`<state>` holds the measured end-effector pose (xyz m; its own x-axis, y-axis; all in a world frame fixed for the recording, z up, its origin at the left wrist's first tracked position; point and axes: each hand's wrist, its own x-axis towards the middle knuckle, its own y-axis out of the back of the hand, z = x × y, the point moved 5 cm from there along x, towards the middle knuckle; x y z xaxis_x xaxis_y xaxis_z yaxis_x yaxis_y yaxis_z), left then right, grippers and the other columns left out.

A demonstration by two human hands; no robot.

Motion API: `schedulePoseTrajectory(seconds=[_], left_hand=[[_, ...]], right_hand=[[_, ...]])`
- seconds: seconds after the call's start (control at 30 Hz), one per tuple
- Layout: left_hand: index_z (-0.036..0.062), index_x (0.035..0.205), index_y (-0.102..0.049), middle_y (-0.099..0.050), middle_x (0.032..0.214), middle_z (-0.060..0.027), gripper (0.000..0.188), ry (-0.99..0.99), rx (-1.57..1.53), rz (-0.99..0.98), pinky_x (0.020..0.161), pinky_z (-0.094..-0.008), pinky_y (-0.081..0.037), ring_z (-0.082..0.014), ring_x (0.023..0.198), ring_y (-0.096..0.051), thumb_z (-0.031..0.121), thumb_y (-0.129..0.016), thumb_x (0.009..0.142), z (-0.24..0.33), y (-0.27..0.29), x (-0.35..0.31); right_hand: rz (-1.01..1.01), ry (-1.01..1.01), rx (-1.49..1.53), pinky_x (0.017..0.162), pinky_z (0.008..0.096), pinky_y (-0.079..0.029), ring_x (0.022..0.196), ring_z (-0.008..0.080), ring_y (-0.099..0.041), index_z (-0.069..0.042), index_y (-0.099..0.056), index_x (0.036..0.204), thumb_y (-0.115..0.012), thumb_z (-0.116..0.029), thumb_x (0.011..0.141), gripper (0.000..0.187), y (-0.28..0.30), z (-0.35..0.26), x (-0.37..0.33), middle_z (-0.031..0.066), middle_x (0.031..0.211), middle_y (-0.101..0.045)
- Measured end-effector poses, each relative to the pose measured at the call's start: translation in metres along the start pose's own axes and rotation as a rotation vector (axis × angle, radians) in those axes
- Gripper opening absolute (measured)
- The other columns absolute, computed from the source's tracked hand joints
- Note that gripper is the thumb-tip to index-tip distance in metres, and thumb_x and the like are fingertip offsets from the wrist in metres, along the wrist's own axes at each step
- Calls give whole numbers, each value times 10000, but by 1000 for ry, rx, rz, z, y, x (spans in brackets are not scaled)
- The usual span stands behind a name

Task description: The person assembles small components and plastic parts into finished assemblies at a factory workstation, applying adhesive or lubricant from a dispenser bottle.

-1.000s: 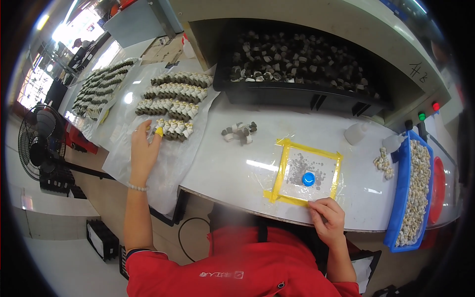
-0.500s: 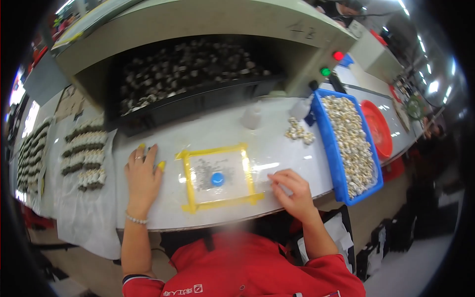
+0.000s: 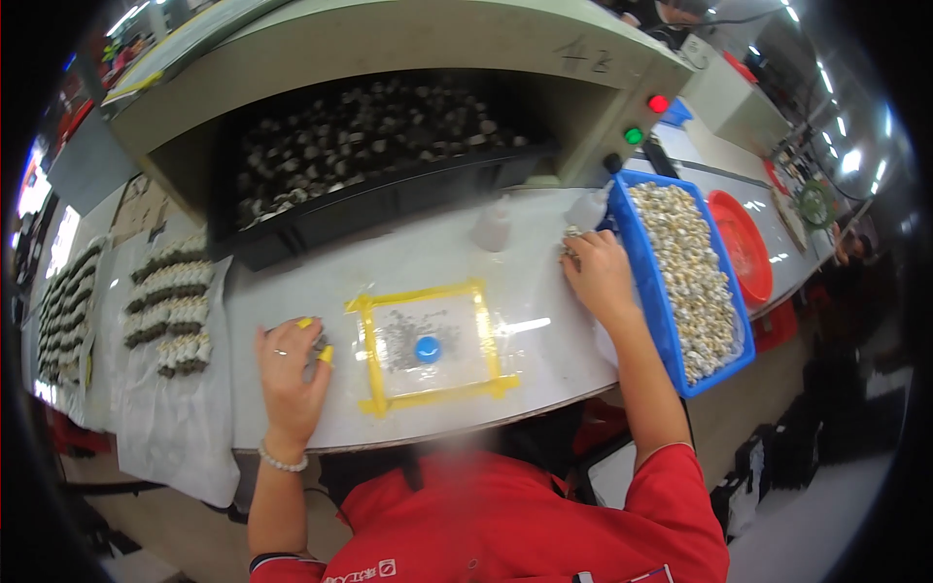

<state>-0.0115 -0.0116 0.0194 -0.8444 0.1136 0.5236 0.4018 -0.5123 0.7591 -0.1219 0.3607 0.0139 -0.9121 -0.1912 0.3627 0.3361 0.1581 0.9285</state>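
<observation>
My left hand (image 3: 292,374), with yellow covers on two fingertips, curls round a small dark grey piece (image 3: 317,356) left of the taped square. Its exact kind is not clear. My right hand (image 3: 604,282) is at the small heap of gold-and-white, shell-like pieces (image 3: 571,231), fingers closed over them and hiding most of the heap. Between the hands, yellow tape (image 3: 428,395) frames a square on the white table (image 3: 544,364). Inside it stand a round blue cap (image 3: 428,350) and a scatter of grey specks (image 3: 400,335).
A blue tray (image 3: 671,364) full of gold-and-white pieces stands at the right, a red basin (image 3: 743,253) beyond it. Two squeeze bottles (image 3: 493,228) stand at the back. A black bin (image 3: 389,209) of dark pieces sits under a housing. Rows of pieces (image 3: 180,301) lie left.
My right hand has reached forward and right to the small heap. My left hand has drawn back slightly and curled its fingers round a dark grey piece.
</observation>
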Motion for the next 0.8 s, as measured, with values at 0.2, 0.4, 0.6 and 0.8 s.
schedulePoseTrajectory(seconds=[0.2,0.4,0.6,0.8], left_hand=[[-28,1226,-509,-599,1167,-145,415,485,-1321,42,921,-381,-486,-248,1073,-587,-53,-614,826,18,-26,-25],[10,1290,-454,-569,1208,-169,424,790,-1825,-153,947,-365,-498,-298,1084,-592,0,-579,884,33,-52,-34],[22,1262,-464,-570,1187,-122,382,839,-1910,-237,975,-372,-484,-311,1150,-556,-17,-557,893,35,-65,-44],[28,1206,-493,-581,1144,-166,359,863,-1966,-166,880,-351,-544,-306,1017,-624,-3,-606,866,39,-75,-47]], right_hand=[[7,7,292,775,390,-485,876,316,-586,-11,-679,887,-603,5,737,168,4,-16,-10,126,907,-640],[-95,115,532,782,323,-497,911,268,-608,-21,-645,1051,-603,42,784,278,5,-44,-40,131,1017,-625],[-49,29,496,740,322,-506,855,236,-612,-16,-625,1087,-672,-16,762,328,5,-60,-45,122,1027,-621],[-32,11,400,730,346,-496,832,261,-595,-20,-658,992,-687,-45,741,253,-1,-56,-45,108,936,-619]])
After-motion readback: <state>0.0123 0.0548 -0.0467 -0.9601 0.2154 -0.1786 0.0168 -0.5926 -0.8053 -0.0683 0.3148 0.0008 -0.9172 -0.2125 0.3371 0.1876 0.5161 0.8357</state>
